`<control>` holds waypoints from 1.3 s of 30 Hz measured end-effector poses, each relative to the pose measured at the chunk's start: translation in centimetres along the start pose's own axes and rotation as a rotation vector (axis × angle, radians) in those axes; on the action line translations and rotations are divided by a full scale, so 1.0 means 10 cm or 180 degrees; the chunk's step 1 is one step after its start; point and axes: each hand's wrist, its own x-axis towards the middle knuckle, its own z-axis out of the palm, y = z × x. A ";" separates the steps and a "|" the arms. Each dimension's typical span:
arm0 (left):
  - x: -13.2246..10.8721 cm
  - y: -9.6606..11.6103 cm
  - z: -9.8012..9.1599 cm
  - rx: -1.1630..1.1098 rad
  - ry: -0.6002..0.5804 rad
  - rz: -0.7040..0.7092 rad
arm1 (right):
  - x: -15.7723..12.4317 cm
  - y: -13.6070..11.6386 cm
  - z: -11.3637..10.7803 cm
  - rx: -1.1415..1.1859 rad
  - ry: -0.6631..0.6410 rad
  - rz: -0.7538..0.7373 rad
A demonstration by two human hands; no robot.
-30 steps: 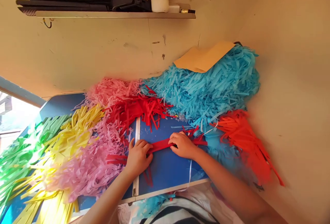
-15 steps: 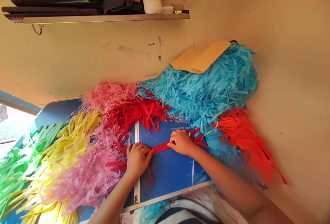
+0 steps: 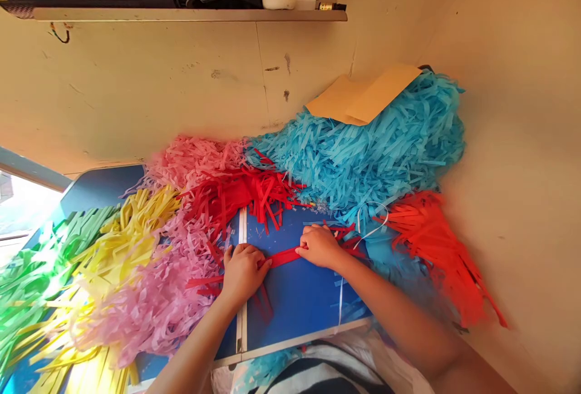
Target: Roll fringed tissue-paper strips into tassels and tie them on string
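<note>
A strip of red fringed tissue paper [image 3: 285, 256] stretches between my two hands, low over the blue table [image 3: 295, 303]. My left hand [image 3: 244, 270] is closed on its left end, where loose red fringe sticks out on both sides of the fingers. Pinching the right part is my right hand [image 3: 320, 246], with more red fringe showing past it. A thin white string [image 3: 340, 300] hangs below my right hand, and a loop of white string lies up and right of it. The fingertips of both hands are partly hidden.
Piled round the work spot are fringed papers: blue [image 3: 372, 152], dark red [image 3: 236, 194], pink [image 3: 195, 161], lilac [image 3: 167, 297], yellow [image 3: 131, 224], green [image 3: 59, 261] and orange-red [image 3: 440, 249]. A brown paper sheet [image 3: 363, 97] rests on the blue heap. A wall shelf [image 3: 190, 15] holds black items and a white bottle.
The camera view has shifted slightly, so the shelf appears higher and further right. Both hands keep their hold on the red strip, with hardly any movement on the table.
</note>
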 end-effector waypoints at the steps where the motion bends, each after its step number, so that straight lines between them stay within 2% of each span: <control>1: 0.00 -0.01 -0.01 0.0035 0.0000 -0.0015 | 0.00 0.00 0.00 -0.0037 0.0017 -0.0002; 3: -0.01 -0.02 -0.04 0.0097 0.0045 -0.0056 | -0.01 0.00 -0.01 -0.0141 0.0113 -0.0026; 5: -0.03 0.00 -0.06 0.0186 0.0131 0.0111 | -0.05 -0.03 -0.02 -0.0279 0.0235 -0.0187; 9: -0.07 0.09 -0.04 0.0671 0.0171 0.1172 | -0.16 -0.13 -0.03 -0.0537 0.0202 -0.0918; 12: -0.09 0.15 -0.03 0.0864 0.0079 0.1473 | -0.22 -0.19 -0.02 -0.0729 0.0119 -0.1364; 16: -0.07 0.22 -0.05 0.0770 0.0071 0.1423 | -0.16 -0.22 0.04 -0.0930 0.0126 -0.1645; 23: 0.02 0.23 0.03 0.0719 0.0325 0.1128 | 0.07 -0.15 0.03 -0.0704 0.0168 -0.1315; 27: 0.03 0.19 0.12 0.0693 0.0543 0.1019 | 0.02 -0.22 0.04 -0.0687 0.0343 -0.1162; 31: -0.03 0.15 0.13 0.0634 0.0708 0.1039 | -0.08 -0.23 0.15 -0.0683 0.0579 -0.1449; 36: -0.19 0.00 0.15 0.0555 0.0857 0.1101 | -0.15 0.04 0.25 -0.0474 0.0617 -0.1407; 39: -0.26 -0.11 0.18 0.0329 0.0918 0.0953 | -0.18 0.21 0.23 -0.0210 0.0637 -0.1267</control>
